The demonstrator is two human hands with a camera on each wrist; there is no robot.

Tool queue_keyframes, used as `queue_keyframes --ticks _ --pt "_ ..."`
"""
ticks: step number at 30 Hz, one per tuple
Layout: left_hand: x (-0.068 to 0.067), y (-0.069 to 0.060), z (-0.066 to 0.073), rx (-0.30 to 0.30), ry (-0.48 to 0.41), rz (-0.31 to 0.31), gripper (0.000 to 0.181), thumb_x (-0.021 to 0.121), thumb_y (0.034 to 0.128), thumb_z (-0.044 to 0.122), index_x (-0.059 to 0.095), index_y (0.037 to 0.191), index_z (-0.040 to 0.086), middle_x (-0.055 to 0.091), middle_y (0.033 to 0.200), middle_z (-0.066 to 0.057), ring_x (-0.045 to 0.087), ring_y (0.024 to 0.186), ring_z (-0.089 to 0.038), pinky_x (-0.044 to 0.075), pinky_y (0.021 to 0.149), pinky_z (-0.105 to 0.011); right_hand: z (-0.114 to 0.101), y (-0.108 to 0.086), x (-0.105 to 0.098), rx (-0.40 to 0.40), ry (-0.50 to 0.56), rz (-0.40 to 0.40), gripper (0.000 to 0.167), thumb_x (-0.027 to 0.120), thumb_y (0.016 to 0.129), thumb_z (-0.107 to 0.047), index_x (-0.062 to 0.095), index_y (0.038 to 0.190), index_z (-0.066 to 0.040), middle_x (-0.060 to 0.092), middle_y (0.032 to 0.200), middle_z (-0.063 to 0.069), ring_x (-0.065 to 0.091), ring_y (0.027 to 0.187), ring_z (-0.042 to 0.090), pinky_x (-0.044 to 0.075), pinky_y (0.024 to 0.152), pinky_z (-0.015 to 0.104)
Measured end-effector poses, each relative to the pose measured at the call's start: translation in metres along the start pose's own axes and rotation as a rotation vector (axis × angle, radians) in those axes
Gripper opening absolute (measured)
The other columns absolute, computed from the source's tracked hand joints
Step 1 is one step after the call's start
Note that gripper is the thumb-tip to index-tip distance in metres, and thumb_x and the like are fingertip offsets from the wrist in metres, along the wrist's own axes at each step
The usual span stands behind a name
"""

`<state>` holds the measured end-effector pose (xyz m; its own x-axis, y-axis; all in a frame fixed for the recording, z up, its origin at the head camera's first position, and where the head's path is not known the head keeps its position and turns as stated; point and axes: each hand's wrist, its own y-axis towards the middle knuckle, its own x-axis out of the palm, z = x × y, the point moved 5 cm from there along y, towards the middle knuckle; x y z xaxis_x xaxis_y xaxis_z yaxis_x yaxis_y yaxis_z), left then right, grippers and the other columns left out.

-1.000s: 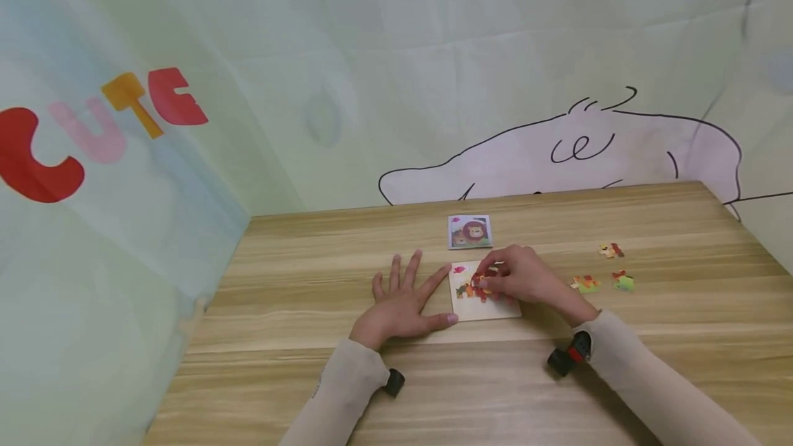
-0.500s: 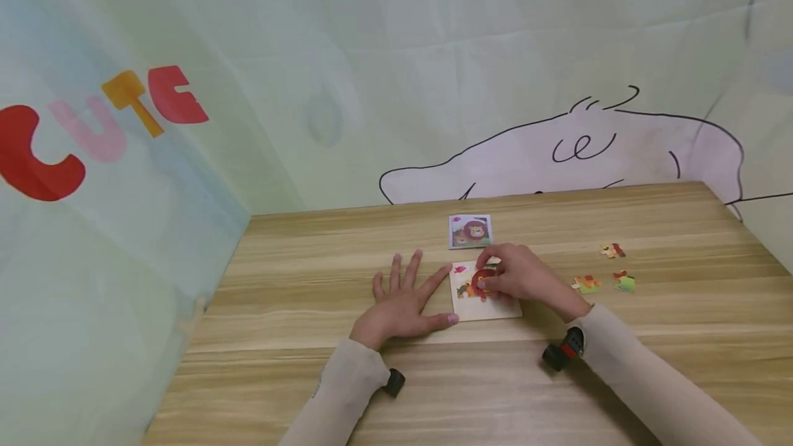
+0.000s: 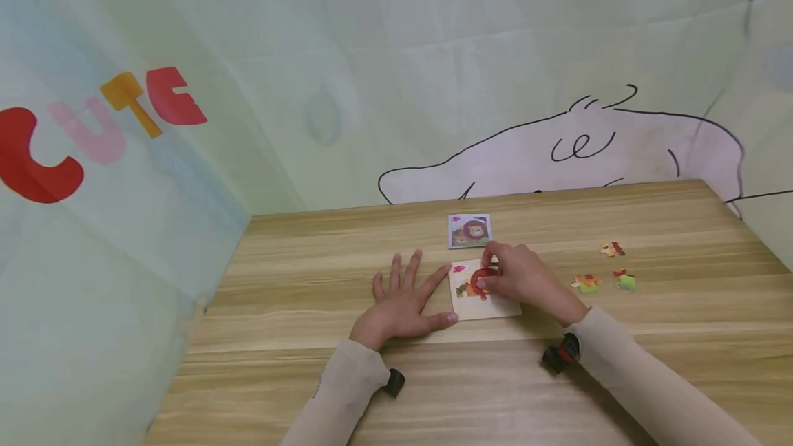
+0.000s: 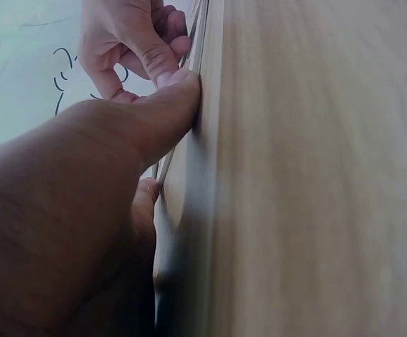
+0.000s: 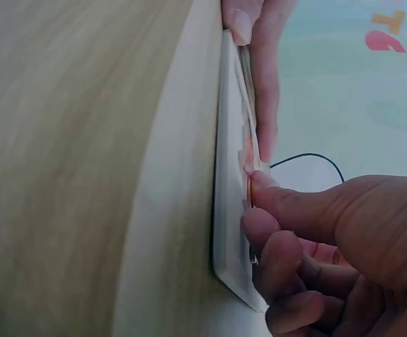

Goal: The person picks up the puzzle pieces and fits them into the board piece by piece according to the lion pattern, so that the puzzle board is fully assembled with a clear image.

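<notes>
A square wooden puzzle board (image 3: 480,308) lies in the middle of the table, part-filled with lion-picture pieces. My left hand (image 3: 399,312) is spread flat at its left side, with thumb and index finger touching the board's corners. Over the board, my right hand (image 3: 523,281) pinches a reddish-brown puzzle piece (image 3: 479,277) between thumb and curled fingers, low against the board. In the right wrist view the thumb of the right hand (image 5: 344,246) presses at the board's (image 5: 226,182) surface. The fingers hide the board's right part.
Behind the board lies a picture card (image 3: 469,231) with a lion. Three loose pieces lie to the right: a brown-and-white piece (image 3: 612,249), an orange-and-green piece (image 3: 585,283) and a red-and-green piece (image 3: 624,280). A printed curtain (image 3: 347,102) hangs behind the wooden table (image 3: 297,260).
My right hand has shifted slightly and its index finger has moved up the board, while the reddish-brown piece has settled into the lion's mane. The left hand has stayed still.
</notes>
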<state>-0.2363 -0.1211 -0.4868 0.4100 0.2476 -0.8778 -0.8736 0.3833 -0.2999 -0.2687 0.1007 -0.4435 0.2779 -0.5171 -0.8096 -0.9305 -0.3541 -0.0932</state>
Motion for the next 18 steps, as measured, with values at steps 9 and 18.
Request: queue_keyframes --ticks 9,18 --pt "0.001 0.001 0.0 -0.002 0.012 -0.007 0.092 0.052 0.0932 0.085 0.005 0.168 0.057 -0.02 0.182 -0.005 -0.027 0.165 -0.047 -0.009 0.124 -0.082 0.017 -0.008 -0.01 -0.069 0.023 0.162 0.015 0.077 0.099 -0.019 0.069 0.104 -0.008 0.061 0.063 0.0 0.05 0.056 0.014 0.037 0.052 0.026" --pt "0.001 0.002 -0.001 -0.006 -0.003 -0.017 0.094 0.056 0.0938 0.081 0.007 0.169 0.055 -0.022 0.182 -0.004 -0.029 0.164 -0.046 -0.013 0.124 -0.08 0.047 -0.018 -0.041 -0.023 -0.027 0.203 0.026 0.071 0.103 -0.022 0.072 0.118 -0.002 0.074 0.076 0.006 0.059 0.061 0.015 0.046 0.058 0.03"
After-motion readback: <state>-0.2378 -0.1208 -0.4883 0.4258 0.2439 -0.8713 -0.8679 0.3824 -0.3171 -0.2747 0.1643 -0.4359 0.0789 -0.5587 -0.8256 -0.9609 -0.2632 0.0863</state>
